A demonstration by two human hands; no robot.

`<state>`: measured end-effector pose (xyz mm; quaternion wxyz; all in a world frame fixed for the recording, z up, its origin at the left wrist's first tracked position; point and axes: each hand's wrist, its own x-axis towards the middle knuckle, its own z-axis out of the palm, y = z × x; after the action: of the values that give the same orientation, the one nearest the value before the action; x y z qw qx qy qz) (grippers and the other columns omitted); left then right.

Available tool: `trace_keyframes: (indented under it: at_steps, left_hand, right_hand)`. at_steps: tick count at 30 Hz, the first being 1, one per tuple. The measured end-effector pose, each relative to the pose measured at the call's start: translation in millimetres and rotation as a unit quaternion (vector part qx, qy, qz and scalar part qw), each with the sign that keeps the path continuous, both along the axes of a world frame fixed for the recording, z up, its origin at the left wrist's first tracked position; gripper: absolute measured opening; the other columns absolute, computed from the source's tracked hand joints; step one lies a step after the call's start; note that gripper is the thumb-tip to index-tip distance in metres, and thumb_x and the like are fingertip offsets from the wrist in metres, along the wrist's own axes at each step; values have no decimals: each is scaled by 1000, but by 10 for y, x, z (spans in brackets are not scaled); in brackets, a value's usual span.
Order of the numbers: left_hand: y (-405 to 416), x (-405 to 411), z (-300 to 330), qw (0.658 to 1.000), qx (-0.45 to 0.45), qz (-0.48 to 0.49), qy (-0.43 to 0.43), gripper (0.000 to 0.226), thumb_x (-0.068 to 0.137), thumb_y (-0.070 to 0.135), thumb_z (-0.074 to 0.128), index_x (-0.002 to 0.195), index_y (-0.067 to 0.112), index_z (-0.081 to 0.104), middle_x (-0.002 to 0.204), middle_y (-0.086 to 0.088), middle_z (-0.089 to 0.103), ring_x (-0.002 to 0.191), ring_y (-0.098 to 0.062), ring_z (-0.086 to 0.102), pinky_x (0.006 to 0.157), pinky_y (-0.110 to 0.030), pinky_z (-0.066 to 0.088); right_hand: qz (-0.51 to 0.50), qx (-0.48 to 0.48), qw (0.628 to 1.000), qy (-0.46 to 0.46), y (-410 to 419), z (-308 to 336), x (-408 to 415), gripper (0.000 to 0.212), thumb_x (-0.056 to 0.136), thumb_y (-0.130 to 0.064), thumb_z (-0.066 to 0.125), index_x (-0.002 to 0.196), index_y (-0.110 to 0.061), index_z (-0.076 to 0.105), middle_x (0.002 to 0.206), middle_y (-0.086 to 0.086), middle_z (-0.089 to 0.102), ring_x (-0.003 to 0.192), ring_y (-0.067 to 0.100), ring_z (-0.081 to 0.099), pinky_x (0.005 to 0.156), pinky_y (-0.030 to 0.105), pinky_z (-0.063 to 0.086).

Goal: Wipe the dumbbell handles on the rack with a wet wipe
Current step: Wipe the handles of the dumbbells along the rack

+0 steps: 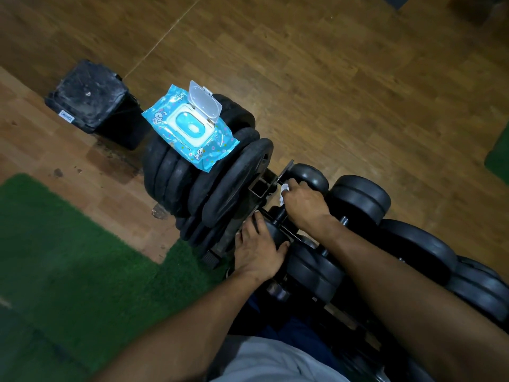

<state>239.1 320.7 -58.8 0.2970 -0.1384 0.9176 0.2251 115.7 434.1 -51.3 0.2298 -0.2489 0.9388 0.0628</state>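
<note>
Item: one crumpled white wet wipe [283, 190], clenched in the right hand [304, 204], which is curled around the dark metal handle [279, 215] of a black rubber-ended dumbbell [309, 176] at the near end of the black steel rack [260, 188]. Only scraps of wipe show past the knuckles.

Left hand [257, 253]: fingers spread, palm flat on the dumbbell's near end-weight [272, 234], bracing it; holds nothing.

Risks, as judged: the dumbbell may roll on the rack if the bracing palm slips; the wipe may bunch and miss part of the handle, most of it being hidden under the fist.

Count: dumbbell heads in view along the rack, roughly seven, the farther ones cut off by the forearm. One blue plastic pack of baby wipes [190, 130], white lid flipped open, lying on a stack of black weight plates [170, 166], about six, edges merging. One black square bin [91, 102] on the wooden floor [330, 64]. Green turf mat [68, 257] to the left.
</note>
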Motion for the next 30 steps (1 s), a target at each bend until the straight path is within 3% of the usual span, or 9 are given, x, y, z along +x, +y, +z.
trace_keyframes:
  at_steps: [4, 8, 11, 17, 22, 27, 30]
  left_hand:
    - [-6, -18, 30, 1000, 6, -11, -23, 105, 92, 61, 53, 160, 7, -6, 166, -23, 6, 154, -38, 15, 125, -51, 17]
    - [54, 25, 57, 1000, 6, -5, -15, 104, 95, 60, 54, 160, 6, -7, 167, -24, 3, 155, -38, 10, 126, -51, 14]
    - [76, 29, 46, 1000, 6, 2, -12, 104, 95, 60, 55, 160, 7, -6, 167, -23, 4, 156, -37, 8, 126, -51, 12]
    - [82, 32, 55, 1000, -10, -8, -18, 104, 97, 61, 53, 160, 6, -9, 167, -22, 3, 156, -35, 7, 127, -50, 12]
    - [77, 51, 33, 1000, -6, -5, -2, 104, 95, 60, 56, 160, 5, -5, 166, -24, 6, 155, -36, 11, 126, -50, 16]
    - [74, 58, 20, 1000, -3, -8, 7, 103, 96, 60, 54, 160, 4, -4, 166, -24, 7, 155, -37, 12, 126, -51, 17]
    - [66, 72, -2, 1000, -2, -6, 12, 103, 95, 60, 54, 160, 5, -3, 166, -24, 9, 155, -38, 14, 125, -51, 18]
  right_hand:
    - [-13, 31, 999, -28, -24, -28, -105, 29, 100, -25, 45, 114, -12, 67, 125, 9, 52, 82, 32, 65, 52, 35, 34]
    - [6, 35, 985, -171, -143, -56, -163, 36, 101, -34, 40, 109, -15, 70, 117, 8, 66, 95, 30, 63, 71, 36, 50]
    - [20, 29, 965, -260, -274, -34, -139, 41, 105, -36, 39, 108, -8, 69, 108, 9, 65, 94, 26, 54, 71, 26, 35]
    - [-16, 68, 986, -154, -262, -104, -127, 28, 98, -34, 53, 109, -13, 68, 114, 8, 68, 98, 30, 66, 66, 33, 46]
    - [-8, -31, 972, -234, -200, -114, -75, 28, 100, -36, 48, 94, -16, 67, 105, 12, 68, 89, 25, 55, 71, 31, 38]
    - [-41, -155, 966, -203, 53, -18, 34, 19, 94, -33, 59, 102, -33, 76, 111, -17, 72, 106, 10, 63, 82, 30, 50]
    - [-106, -223, 942, -228, 185, 40, 140, 16, 92, -28, 66, 101, -30, 79, 110, -17, 74, 105, 3, 65, 87, 27, 51]
